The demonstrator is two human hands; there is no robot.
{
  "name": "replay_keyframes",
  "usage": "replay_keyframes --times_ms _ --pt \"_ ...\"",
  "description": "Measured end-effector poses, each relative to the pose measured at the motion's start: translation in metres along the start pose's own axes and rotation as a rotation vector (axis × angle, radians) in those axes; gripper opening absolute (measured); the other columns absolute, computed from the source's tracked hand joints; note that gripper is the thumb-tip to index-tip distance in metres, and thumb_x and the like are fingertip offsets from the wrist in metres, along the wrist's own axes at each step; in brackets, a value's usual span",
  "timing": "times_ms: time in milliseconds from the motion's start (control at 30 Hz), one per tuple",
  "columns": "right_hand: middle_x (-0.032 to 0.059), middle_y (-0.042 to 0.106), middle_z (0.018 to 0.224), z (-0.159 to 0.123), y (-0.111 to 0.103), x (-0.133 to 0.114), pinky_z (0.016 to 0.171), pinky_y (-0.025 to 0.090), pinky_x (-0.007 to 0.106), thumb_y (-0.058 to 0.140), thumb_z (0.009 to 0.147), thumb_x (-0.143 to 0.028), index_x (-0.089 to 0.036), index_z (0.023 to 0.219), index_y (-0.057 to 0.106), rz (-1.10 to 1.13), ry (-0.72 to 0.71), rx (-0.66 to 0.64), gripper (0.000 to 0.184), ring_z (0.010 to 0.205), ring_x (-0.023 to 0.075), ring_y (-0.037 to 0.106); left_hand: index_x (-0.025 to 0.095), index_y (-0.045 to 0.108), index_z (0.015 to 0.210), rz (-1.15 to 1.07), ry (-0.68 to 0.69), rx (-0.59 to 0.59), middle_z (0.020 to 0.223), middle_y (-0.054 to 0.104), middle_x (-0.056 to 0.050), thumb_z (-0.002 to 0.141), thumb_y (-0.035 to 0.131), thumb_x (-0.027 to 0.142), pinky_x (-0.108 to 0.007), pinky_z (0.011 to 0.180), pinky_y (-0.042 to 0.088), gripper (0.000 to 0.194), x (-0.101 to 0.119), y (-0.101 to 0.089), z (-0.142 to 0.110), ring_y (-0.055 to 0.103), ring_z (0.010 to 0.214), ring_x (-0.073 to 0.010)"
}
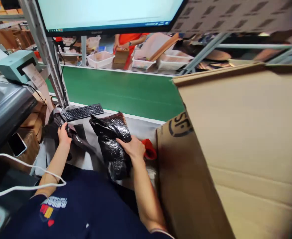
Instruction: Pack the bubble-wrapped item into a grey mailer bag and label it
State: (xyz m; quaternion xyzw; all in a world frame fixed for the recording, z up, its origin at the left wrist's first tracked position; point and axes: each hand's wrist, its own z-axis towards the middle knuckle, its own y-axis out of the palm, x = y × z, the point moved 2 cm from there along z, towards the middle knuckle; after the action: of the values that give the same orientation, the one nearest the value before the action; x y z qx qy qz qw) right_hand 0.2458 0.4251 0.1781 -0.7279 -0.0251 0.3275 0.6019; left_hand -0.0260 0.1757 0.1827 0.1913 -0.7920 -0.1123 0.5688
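Observation:
My right hand (133,148) is closed on a black bubble-wrap parcel (112,136) that lies on the grey worktop (136,127) in front of me. My left hand (64,133) grips the edge of a dark plastic bag (79,139) spread out to the left, just below a black keyboard (82,112). A red object (149,150), partly hidden by my right hand, sits beside the parcel.
A large cardboard box (235,149) fills the right side. Behind the worktop runs a green conveyor belt (121,91), with a monitor (106,15) above. A label printer (13,64) and phone (17,144) sit at left. A person in orange stands beyond the belt near plastic bins (101,59).

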Motion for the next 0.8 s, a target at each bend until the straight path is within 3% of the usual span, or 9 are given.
replay_keyframes --times_ms 100,233,300,367,467,500,600,700,800 --pt "0.0169 0.080 0.094 -0.034 -0.034 0.040 0.073 0.056 0.041 0.081 0.064 -0.072 -0.017 0.096 0.077 0.340 0.191 0.222 0.064 0.087 0.0344 0.074 0.018 0.062 0.084 0.095 0.030 -0.210 0.062 0.059 0.007 0.082 0.072 0.027 -0.024 0.062 0.052 0.013 -0.027 0.091 0.004 0.057 0.055 -0.0088" --pt "0.0168 0.081 0.094 -0.092 -0.049 0.077 0.073 0.058 0.041 0.085 0.052 -0.068 -0.016 0.094 0.079 0.577 0.432 0.408 0.067 0.091 0.0366 0.075 0.016 0.067 0.082 0.158 -0.024 -0.462 0.069 0.068 0.003 0.074 0.084 0.029 -0.025 0.067 0.054 0.022 -0.067 0.204 -0.034 0.061 0.062 -0.0098" --pt "0.0173 0.081 0.096 -0.120 -0.044 0.085 0.079 0.061 0.044 0.085 0.052 -0.069 -0.014 0.095 0.079 0.635 0.498 0.454 0.070 0.096 0.0382 0.075 0.015 0.071 0.090 0.131 0.080 -0.653 0.083 0.075 -0.002 0.076 0.085 0.036 -0.029 0.078 0.058 0.029 -0.072 0.235 -0.059 0.069 0.076 -0.0134" --pt "0.0180 0.082 0.101 -0.144 -0.035 0.088 0.086 0.061 0.048 0.084 0.053 -0.069 -0.013 0.101 0.080 0.683 0.523 0.503 0.074 0.100 0.0392 0.075 0.015 0.072 0.100 0.122 0.281 -0.773 0.099 0.078 -0.005 0.082 0.082 0.042 -0.033 0.091 0.059 0.034 -0.069 0.238 -0.074 0.072 0.092 -0.0171" --pt "0.0182 0.082 0.104 -0.173 -0.020 0.089 0.090 0.061 0.050 0.084 0.055 -0.070 -0.013 0.104 0.079 0.703 0.556 0.528 0.075 0.102 0.0392 0.076 0.016 0.071 0.113 0.324 0.410 -0.581 0.117 0.077 -0.009 0.089 0.073 0.043 -0.035 0.104 0.055 0.036 -0.075 0.185 -0.072 0.071 0.109 -0.0195" --pt "0.0180 0.082 0.104 -0.181 -0.016 0.089 0.089 0.061 0.051 0.083 0.056 -0.071 -0.014 0.103 0.079 0.692 0.570 0.514 0.074 0.101 0.0392 0.076 0.016 0.069 0.115 0.454 0.359 -0.446 0.119 0.076 -0.009 0.092 0.070 0.042 -0.034 0.105 0.055 0.035 -0.083 0.156 -0.068 0.071 0.112 -0.0195" --pt "0.0172 0.082 0.101 -0.201 -0.010 0.091 0.086 0.061 0.050 0.083 0.055 -0.073 -0.015 0.100 0.080 0.613 0.621 0.449 0.073 0.098 0.0397 0.076 0.012 0.068 0.108 0.714 0.126 -0.322 0.115 0.075 -0.017 0.097 0.059 0.039 -0.040 0.097 0.059 0.030 -0.125 0.060 -0.064 0.071 0.113 -0.0267" --pt "0.0161 0.082 0.095 -0.217 -0.011 0.093 0.083 0.060 0.048 0.083 0.053 -0.074 -0.017 0.096 0.080 0.514 0.682 0.400 0.072 0.095 0.0400 0.076 0.016 0.064 0.106 0.964 -0.180 -0.350 0.100 0.075 -0.012 0.101 0.048 0.028 -0.035 0.076 0.063 0.021 -0.167 -0.029 -0.075 0.075 0.089 -0.0215" --pt "0.0159 0.082 0.093 -0.229 -0.015 0.093 0.083 0.059 0.048 0.082 0.052 -0.075 -0.017 0.095 0.080 0.474 0.718 0.386 0.072 0.094 0.0403 0.076 0.017 0.064 0.095 1.133 -0.417 -0.477 0.085 0.074 -0.008 0.100 0.050 0.021 -0.034 0.069 0.064 0.016 -0.179 -0.095 -0.087 0.074 0.071 -0.0180"
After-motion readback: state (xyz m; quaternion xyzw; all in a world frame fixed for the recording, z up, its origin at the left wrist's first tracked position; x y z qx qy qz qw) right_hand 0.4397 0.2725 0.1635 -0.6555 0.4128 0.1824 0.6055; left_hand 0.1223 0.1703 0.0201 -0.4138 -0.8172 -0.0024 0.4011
